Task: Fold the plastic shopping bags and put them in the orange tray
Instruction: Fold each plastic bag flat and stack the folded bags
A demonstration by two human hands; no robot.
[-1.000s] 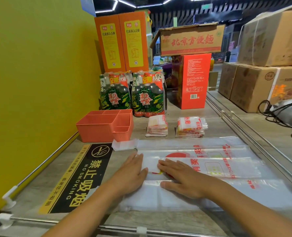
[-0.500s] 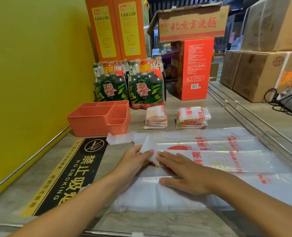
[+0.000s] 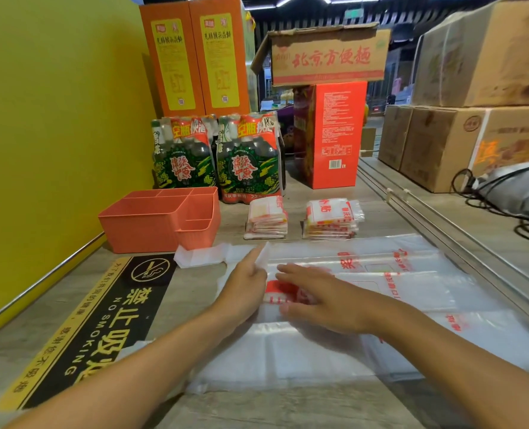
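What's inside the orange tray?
The orange tray has several compartments, and no folded bags show in the parts visible from here. Its near walls hide the bottoms, so something small could lie there unseen. Two stacks of folded bags sit beside it on the table.

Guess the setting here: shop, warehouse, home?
Probably a shop's stockroom or back counter. Shrink-wrapped bottle multipacks with a price tag, stacked cardboard cartons and a no-smoking sign on the counter all suggest retail, not a home.
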